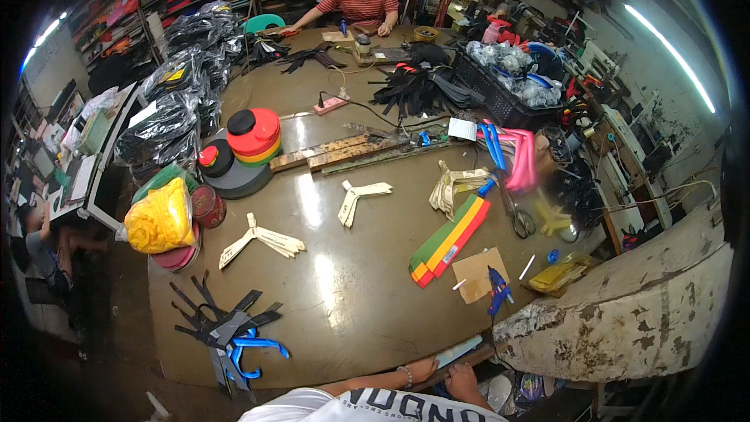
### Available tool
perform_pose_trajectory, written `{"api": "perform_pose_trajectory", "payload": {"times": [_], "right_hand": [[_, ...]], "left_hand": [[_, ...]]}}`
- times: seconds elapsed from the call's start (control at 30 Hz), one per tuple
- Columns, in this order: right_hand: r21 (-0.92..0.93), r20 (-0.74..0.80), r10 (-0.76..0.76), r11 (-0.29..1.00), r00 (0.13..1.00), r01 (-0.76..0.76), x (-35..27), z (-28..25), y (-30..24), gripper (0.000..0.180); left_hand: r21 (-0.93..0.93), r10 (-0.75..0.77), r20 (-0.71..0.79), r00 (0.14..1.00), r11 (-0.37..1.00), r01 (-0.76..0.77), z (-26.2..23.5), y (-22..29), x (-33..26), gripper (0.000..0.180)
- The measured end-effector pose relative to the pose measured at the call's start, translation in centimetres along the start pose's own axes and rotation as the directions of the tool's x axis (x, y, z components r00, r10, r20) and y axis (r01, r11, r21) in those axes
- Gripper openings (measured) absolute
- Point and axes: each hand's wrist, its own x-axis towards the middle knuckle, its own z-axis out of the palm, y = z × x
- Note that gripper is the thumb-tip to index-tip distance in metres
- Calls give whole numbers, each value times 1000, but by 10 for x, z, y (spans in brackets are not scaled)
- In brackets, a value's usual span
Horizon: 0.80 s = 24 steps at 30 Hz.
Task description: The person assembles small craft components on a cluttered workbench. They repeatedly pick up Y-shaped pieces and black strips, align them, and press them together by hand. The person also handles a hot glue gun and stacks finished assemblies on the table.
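At the near table edge, my left hand [423, 368], with a beaded bracelet at the wrist, rests with curled fingers against a brown wooden edge [478, 356]. Close to its right, my right hand [462, 382] is closed over the same edge. What lies inside the fingers of either hand is too small to make out. A pale blue flat strip [458, 352] lies just beyond both hands. Nearby on the table are a blue glue gun [498, 289] and a square of brown cardboard [480, 275]. Green, yellow and red strips [451, 241] lie beyond them.
Black and blue straps [226, 328] lie at the near left. Three bundles of cream pieces [262, 242] are spread across the table. Wooden bars [344, 148] and a pink power strip [331, 105] lie farther back. Scissors [522, 223] sit right. A person [361, 1] in a striped shirt works opposite.
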Motion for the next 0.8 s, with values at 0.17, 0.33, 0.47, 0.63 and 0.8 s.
{"api": "perform_pose_trajectory", "payload": {"times": [0.17, 0.33, 0.47, 0.63, 0.8], "right_hand": [[39, 108, -36, 999, 994, 32, -8, 0, 10, 32], [118, 389, 123, 976, 913, -182, -9, -10, 17, 30], [592, 32, 310, 760, 950, -268, 10, -22, 29, 24], [248, -357, 204, 962, 912, -119, 54, -49, 29, 19], [-128, 306, 434, 901, 847, -416, 46, -112, 24, 27]], "left_hand": [[-5, -216, 67, 974, 976, 217, 41, -12, 20, 53], [64, -6, -411, 912, 997, 36, 51, -3, 4, 47], [97, -282, 54, 958, 956, 276, 37, 7, 17, 46], [43, -243, 29, 970, 969, 242, 25, 15, 12, 49], [314, -64, 120, 991, 949, 23, 30, 56, -10, 46]]}}
